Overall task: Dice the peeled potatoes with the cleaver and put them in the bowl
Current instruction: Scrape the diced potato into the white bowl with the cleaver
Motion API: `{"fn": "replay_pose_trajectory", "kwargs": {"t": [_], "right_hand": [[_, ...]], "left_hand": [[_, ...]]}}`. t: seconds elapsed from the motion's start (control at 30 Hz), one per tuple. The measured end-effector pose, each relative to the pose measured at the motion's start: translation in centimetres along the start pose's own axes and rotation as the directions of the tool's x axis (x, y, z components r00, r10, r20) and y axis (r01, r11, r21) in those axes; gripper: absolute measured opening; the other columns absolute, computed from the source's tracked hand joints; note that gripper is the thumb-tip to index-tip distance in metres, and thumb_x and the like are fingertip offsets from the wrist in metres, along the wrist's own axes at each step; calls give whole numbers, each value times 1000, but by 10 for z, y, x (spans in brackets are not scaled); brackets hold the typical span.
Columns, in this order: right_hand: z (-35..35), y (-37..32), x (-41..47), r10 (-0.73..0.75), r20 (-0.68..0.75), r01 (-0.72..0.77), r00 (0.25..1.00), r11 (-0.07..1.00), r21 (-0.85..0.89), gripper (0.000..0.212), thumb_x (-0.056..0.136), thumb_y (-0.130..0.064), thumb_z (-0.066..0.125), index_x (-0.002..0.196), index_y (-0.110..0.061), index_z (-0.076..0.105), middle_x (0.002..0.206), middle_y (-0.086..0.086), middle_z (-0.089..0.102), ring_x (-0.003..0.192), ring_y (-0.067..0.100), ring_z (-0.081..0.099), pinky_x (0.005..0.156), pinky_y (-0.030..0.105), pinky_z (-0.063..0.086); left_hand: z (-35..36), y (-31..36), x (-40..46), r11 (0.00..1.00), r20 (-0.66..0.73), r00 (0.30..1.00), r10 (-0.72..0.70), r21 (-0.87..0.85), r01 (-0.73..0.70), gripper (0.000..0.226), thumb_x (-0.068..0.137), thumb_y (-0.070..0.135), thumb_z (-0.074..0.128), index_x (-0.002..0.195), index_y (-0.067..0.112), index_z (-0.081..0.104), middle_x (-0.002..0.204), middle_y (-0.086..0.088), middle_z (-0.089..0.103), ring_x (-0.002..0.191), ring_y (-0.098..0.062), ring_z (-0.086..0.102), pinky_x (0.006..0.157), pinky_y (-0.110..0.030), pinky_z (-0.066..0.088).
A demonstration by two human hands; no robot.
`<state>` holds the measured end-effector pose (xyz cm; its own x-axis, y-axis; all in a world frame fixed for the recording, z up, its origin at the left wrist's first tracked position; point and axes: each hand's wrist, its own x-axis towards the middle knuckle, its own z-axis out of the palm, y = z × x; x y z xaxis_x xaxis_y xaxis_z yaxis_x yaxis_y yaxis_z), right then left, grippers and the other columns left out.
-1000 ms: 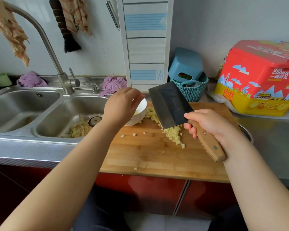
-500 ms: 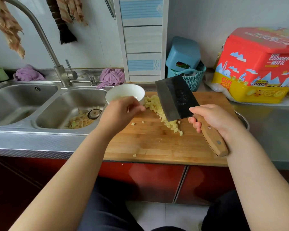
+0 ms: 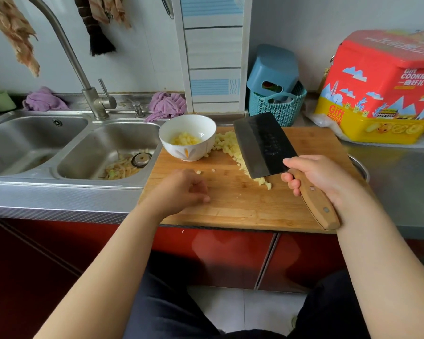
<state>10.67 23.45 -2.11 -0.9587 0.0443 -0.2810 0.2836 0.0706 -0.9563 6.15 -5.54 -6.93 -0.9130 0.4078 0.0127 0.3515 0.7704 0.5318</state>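
While the right hand (image 3: pixel 321 177) keeps its grip clamped around the pale wooden handle of the broad dark steel cleaver (image 3: pixel 264 143), the blade stands tilted on the rectangular bamboo cutting board (image 3: pixel 242 206), its edge against a pile of small yellow diced potato pieces (image 3: pixel 227 143). That pile runs from beside the bowl toward the near tip of the blade, and a few stray cubes lie apart on the board. A round white ceramic bowl with an orange leaf pattern (image 3: pixel 187 137) sits at the board's far left corner, upright, holding a small heap of dice. The left hand (image 3: pixel 184 189) rests low over the board in front of the bowl, fingers loosely curled, holding nothing that can be seen. On the steel counter (image 3: pixel 402 182), a stainless double sink (image 3: pixel 83 148) with peel scraps lies left of the board; a red and yellow cookie tin (image 3: pixel 382 94) and a teal woven plastic basket (image 3: pixel 279 108) stand behind it.
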Motion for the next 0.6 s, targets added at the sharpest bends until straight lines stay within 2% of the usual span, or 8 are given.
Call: {"fn": "replay_pose_trajectory", "kwargs": {"t": [0.1,0.17,0.2,0.27,0.33,0.4,0.5,0.6], "right_hand": [[-4,4,1,-12,-52,12,999,1000,-5,10,98,-22,56,93,-13,54,62,3,60,49,12,51,47,26,45],[-12,8,2,-21,-112,18,994,1000,-20,12,97,-24,57,91,-14,55,63,4,61,49,13,53,49,28,46],[-17,10,3,-21,-141,19,990,1000,-16,12,97,-25,58,91,-14,56,64,4,61,49,14,53,50,29,46],[-26,13,6,-9,-195,7,981,1000,-8,12,96,-25,59,94,-13,57,63,5,61,49,15,53,51,29,46],[-36,18,11,4,-259,-9,966,1000,-19,15,95,-25,61,99,-11,58,61,5,62,49,16,53,53,31,47],[-47,25,15,27,-307,-37,951,999,-28,27,93,-25,63,113,-9,58,61,6,63,49,17,54,54,32,49],[-59,33,20,72,-338,-85,938,996,-22,48,92,-24,64,134,-5,49,62,7,63,47,17,55,51,30,50],[-67,33,23,92,-343,-115,935,992,-47,41,94,-22,63,129,-3,54,62,8,63,47,16,55,52,30,50]], "left_hand": [[11,-2,3,976,-289,954,-77,172,131,32,86,43,68,114,29,62,125,4,51,119,-20,42,99,-37,38],[17,-1,2,958,-323,927,-189,145,246,48,92,45,59,133,23,50,137,-3,46,125,-27,43,101,-39,38],[20,1,2,953,-304,927,-219,138,270,52,95,45,55,139,20,44,141,-5,45,127,-27,44,102,-39,38],[28,7,4,960,-243,951,-191,153,233,56,99,42,47,147,16,34,149,-5,41,136,-25,39,108,-37,34],[33,21,6,977,-155,978,-139,138,161,62,101,41,43,153,14,22,159,-6,27,147,-22,22,117,-35,20],[37,37,10,985,-75,990,-117,118,125,67,102,43,39,156,13,12,163,-5,14,150,-19,10,119,-31,9],[44,57,25,993,-1,994,-109,38,109,71,102,48,36,156,14,4,164,-4,8,150,-17,6,119,-31,7],[55,74,45,991,24,996,-83,-102,85,77,99,54,36,156,15,2,164,-4,4,150,-17,0,120,-35,6]]}}
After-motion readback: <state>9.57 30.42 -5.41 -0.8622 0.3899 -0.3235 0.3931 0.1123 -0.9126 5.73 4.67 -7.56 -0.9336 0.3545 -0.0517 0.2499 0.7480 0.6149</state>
